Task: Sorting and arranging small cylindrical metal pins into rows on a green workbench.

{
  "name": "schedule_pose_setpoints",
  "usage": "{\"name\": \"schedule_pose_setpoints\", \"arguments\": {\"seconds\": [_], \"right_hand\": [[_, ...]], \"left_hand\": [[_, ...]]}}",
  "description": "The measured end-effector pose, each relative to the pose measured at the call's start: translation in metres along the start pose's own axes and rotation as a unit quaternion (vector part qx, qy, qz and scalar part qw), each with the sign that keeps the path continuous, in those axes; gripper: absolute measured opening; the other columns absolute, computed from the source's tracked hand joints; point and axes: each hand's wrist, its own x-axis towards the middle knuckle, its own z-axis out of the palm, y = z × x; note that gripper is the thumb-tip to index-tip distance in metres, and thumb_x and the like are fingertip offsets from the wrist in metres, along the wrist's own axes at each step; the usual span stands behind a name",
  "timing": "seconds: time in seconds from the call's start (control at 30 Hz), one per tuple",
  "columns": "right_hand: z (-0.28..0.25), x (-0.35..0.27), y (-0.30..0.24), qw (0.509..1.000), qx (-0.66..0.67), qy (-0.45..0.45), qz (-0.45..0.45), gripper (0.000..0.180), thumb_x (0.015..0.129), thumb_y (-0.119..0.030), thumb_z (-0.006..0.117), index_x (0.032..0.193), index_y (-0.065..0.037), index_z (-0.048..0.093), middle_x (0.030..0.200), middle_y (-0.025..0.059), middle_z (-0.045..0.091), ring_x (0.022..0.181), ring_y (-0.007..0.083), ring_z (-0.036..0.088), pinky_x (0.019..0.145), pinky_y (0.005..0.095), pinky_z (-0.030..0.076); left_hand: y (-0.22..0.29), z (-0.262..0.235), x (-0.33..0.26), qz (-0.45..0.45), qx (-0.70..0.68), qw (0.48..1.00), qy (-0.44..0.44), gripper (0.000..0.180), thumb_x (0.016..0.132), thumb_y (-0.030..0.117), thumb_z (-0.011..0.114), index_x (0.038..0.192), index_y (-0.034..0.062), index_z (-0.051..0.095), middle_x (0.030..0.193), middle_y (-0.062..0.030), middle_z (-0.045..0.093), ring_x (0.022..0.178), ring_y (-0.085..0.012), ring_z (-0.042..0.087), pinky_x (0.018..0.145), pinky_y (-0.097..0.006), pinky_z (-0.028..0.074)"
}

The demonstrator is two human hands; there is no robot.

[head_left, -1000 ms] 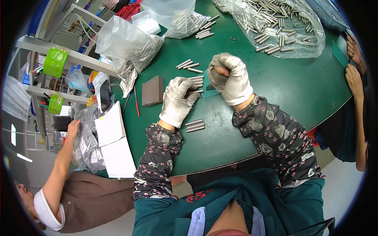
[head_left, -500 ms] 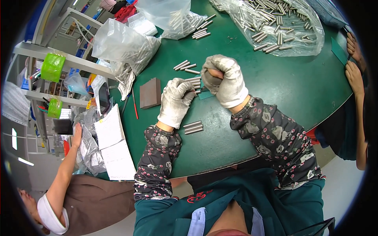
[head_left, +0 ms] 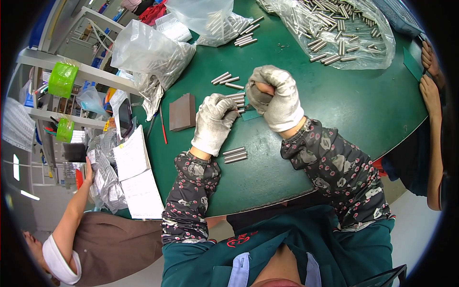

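Fingers: both gloved hands are curled tight. The right hand (head_left: 276, 97) is balled into a fist, thumb tucked in, and what it grips, if anything, is hidden. The left hand (head_left: 215, 122) has its fingers (head_left: 228, 106) bent down onto the row of metal pins (head_left: 237, 101).
Change: over the last second the right fist has lifted slightly and rolled closed above the row, while the left hand has slid in under it.
Pins: the row lies on the green tabletop (head_left: 334, 119), right between the two hands, beside a small teal card (head_left: 250, 115).
Finished lot: three pins (head_left: 234, 155) sit apart, by the left wrist.
Reading: looks like mid-handling, one pin being worked on.
Around: brown block (head_left: 182, 112) to the left, bags of pins (head_left: 334, 24) at the far edge.
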Motion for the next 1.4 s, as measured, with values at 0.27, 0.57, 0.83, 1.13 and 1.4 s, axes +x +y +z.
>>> {"name": "schedule_pose_setpoints", "arguments": {"seconds": [0.27,0.57,0.83,1.13,1.4], "right_hand": [[0.001,0.001,0.004,0.999,-0.029,-0.012,-0.019,0.036,0.083,-0.028,0.039,0.052,-0.011,0.030,0.046,-0.0019,0.026,0.039,0.0091,0.024,0.038,0.0236,0.018],[0.002,-0.001,0.013,0.948,-0.230,-0.127,-0.178,0.034,0.084,-0.029,0.044,0.066,-0.002,0.054,0.057,0.0010,0.044,0.046,0.0075,0.034,0.043,0.0226,0.027],[-0.006,0.000,-0.005,0.997,-0.040,-0.002,-0.070,0.036,0.085,-0.030,0.036,0.054,-0.013,0.028,0.046,-0.0028,0.025,0.037,0.0084,0.023,0.035,0.0236,0.018],[-0.004,0.002,-0.009,0.999,-0.003,-0.038,-0.004,0.035,0.085,-0.032,0.040,0.056,-0.013,0.031,0.048,-0.0037,0.024,0.038,0.0072,0.024,0.036,0.0233,0.018],[-0.001,-0.002,-0.011,0.995,-0.076,-0.067,-0.006,0.040,0.083,-0.038,0.040,0.054,-0.012,0.031,0.050,-0.0035,0.026,0.041,0.0070,0.025,0.038,0.0233,0.017]], "left_hand": [[-0.001,0.003,0.002,0.006,-0.014,1.000,0.003,0.017,0.062,0.005,0.068,0.077,0.0074,0.060,0.078,-0.0069,0.055,0.076,-0.0261,0.053,0.066,-0.035,0.044],[-0.001,0.005,0.004,0.047,0.023,0.998,0.025,0.016,0.064,0.008,0.067,0.078,0.0085,0.060,0.080,-0.0065,0.055,0.077,-0.0270,0.052,0.067,-0.037,0.044],[0.001,0.003,0.002,0.018,-0.002,1.000,0.006,0.017,0.065,-0.002,0.065,0.079,0.0039,0.057,0.078,-0.0084,0.053,0.076,-0.0251,0.053,0.066,-0.033,0.044],[0.001,0.002,0.001,0.012,0.015,1.000,0.024,0.022,0.061,0.002,0.068,0.080,0.0065,0.058,0.080,-0.0073,0.055,0.078,-0.0256,0.054,0.067,-0.035,0.044],[0.020,-0.039,-0.009,-0.036,-0.081,0.981,-0.172,0.020,0.060,0.005,0.070,0.076,0.0049,0.058,0.076,-0.0078,0.054,0.075,-0.0253,0.054,0.066,-0.035,0.044]]}}
